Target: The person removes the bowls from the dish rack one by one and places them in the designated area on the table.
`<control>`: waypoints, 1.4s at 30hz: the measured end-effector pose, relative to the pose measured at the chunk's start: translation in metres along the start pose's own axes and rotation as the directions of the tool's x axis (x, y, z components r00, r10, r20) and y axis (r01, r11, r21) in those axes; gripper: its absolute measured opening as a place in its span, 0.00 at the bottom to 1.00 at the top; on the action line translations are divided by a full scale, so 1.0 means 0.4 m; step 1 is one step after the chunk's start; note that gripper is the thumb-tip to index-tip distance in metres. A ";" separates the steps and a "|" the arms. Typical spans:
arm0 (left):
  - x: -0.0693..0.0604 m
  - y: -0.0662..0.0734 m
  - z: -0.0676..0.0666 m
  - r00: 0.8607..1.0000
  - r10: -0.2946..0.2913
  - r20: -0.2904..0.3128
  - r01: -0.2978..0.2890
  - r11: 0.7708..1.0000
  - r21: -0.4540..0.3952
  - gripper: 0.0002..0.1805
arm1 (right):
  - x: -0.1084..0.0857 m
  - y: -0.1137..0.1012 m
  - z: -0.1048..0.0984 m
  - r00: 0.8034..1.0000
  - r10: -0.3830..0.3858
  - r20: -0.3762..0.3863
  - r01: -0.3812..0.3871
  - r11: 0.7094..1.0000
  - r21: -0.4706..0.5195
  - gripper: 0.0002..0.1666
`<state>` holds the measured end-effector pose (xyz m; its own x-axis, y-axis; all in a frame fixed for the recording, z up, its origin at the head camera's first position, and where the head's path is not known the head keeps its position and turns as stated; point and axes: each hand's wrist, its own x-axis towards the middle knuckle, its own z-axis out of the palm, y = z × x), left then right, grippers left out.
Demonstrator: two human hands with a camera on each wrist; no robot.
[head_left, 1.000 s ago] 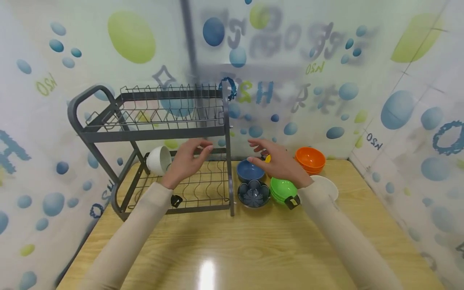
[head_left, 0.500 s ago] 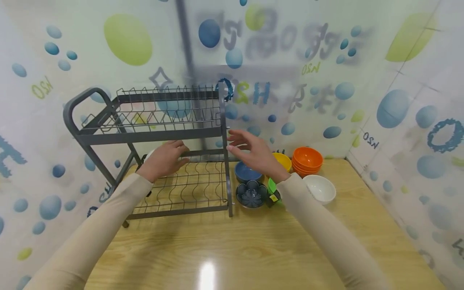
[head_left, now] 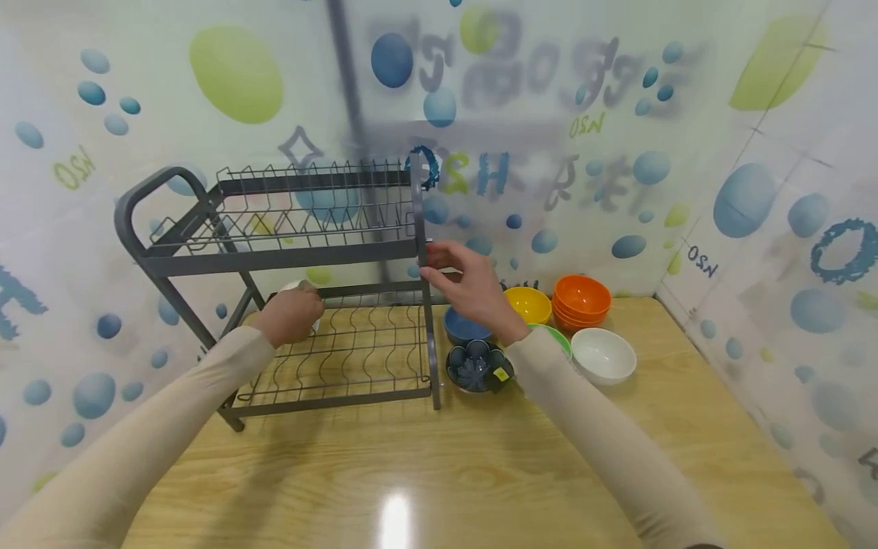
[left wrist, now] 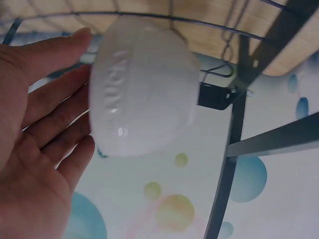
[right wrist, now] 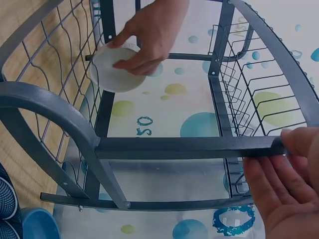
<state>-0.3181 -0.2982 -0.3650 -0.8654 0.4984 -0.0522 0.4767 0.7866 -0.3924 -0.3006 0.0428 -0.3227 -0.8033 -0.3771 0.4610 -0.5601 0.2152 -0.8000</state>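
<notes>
A two-tier dark grey dish rack (head_left: 295,255) stands at the left of the table. On its lower tier a white bowl (left wrist: 144,89) is tipped on its side, mostly hidden by my left hand (head_left: 295,314) in the head view. In the left wrist view, the extended fingers (left wrist: 70,119) of that hand lie at the bowl's rim; the thumb sits near the tier's wires. My right hand (head_left: 473,286) grips the rack's right upright (right wrist: 189,147). Its thumb is on one side of the bar and its fingers on the other.
Right of the rack are a blue bowl (head_left: 465,326), a dark fluted bowl (head_left: 473,366), a green bowl (head_left: 557,339), a yellow bowl (head_left: 530,303), stacked orange bowls (head_left: 583,299) and another white bowl (head_left: 604,356). A patterned wall (head_left: 535,137) backs the table (head_left: 466,473).
From midair in front of the rack, my left hand has moved left to the tipped white bowl. My right hand has moved left from above the bowls onto the rack's right upright.
</notes>
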 end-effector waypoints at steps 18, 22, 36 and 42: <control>-0.017 0.001 0.073 0.982 0.088 -0.166 -0.066 0.989 0.132 0.10 | 0.010 0.007 0.016 0.999 -0.031 -0.016 0.031 0.999 -0.009 0.15; -0.010 0.001 0.071 0.983 0.080 -0.166 -0.061 0.991 0.119 0.11 | 0.011 0.008 0.015 0.999 -0.031 -0.015 0.031 1.000 0.001 0.15; -0.004 0.002 0.050 0.980 0.078 -0.183 -0.054 0.990 0.133 0.16 | 0.011 0.006 0.015 1.000 -0.021 -0.019 0.021 1.000 -0.010 0.16; -0.018 0.000 0.015 0.981 0.047 -0.189 -0.025 0.992 0.120 0.09 | 0.011 0.007 0.013 1.000 -0.018 -0.015 0.018 1.000 0.001 0.16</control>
<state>-0.3126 -0.3039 -0.3700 -0.7969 0.5951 0.1040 0.4761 0.7246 -0.4983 -0.3046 0.0369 -0.3249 -0.7959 -0.3675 0.4812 -0.5746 0.2077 -0.7917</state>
